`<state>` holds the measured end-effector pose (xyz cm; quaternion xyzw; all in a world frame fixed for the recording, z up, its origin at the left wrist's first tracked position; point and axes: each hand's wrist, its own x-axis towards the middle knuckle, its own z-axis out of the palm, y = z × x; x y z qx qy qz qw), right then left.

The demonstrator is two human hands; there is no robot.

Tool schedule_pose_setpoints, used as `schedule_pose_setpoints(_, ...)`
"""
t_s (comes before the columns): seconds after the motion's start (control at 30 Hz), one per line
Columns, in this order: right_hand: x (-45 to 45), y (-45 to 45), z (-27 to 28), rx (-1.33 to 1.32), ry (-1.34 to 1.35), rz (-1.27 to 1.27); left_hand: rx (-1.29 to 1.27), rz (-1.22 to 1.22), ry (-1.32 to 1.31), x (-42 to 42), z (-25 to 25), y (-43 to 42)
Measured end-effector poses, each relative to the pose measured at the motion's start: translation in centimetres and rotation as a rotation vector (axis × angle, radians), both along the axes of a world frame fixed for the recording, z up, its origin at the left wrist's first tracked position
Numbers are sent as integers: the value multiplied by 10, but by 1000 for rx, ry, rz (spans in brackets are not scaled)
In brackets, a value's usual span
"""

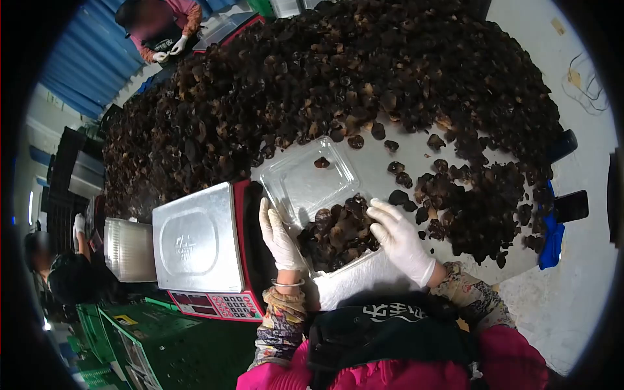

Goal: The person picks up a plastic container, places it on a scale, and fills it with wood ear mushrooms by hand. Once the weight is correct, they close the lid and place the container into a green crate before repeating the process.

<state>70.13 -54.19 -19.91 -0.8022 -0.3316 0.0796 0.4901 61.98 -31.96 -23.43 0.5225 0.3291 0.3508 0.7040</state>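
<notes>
A clear plastic clamshell box (294, 229) sits at the table's near edge, its base heaped with dark wood ear mushrooms (338, 237). Its lid (309, 179) is folded back, away from me, with one mushroom piece on it. My left hand (281, 239), in a white glove, lies along the box's left side, fingers stretched out and close together. On the right side, my gloved right hand (402, 242) rests its slightly spread fingers at the edge of the heap. Whether the right fingertips pinch a piece is hidden.
A huge mushroom pile (338, 71) covers the table's far side; a smaller one (478, 214) lies right. Left stand a red scale (198, 240), stacked clear boxes (127, 250) and green crates (175, 344). Co-workers (159, 29) are at the far left and left edge (68, 266).
</notes>
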Motion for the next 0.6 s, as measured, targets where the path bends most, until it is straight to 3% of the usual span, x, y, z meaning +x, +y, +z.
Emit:
schedule_pose_setpoints(0.17,6,-8,-9,132,224,-112,-60,3,-145,0,18,-7)
schedule_pose_setpoints(0.27,7,-7,-6,150,133,-118,-21,5,-161,-4,25,-5)
schedule_pose_setpoints(0.33,3,-3,9,-118,-126,-90,44,-24,-166,-8,26,-3)
schedule_pose_setpoints(0.4,3,-2,4,-180,-246,-76,44,-33,-150,-9,28,-3)
schedule_pose_setpoints(0.47,8,-2,-5,22,-55,-71,35,-24,-143,-8,26,-2)
schedule_pose_setpoints(0.53,16,-4,-5,11,12,-58,198,23,-14,-8,22,-6)
schedule_pose_setpoints(0.6,25,-7,-6,233,902,-52,647,-10,171,-12,24,-11)
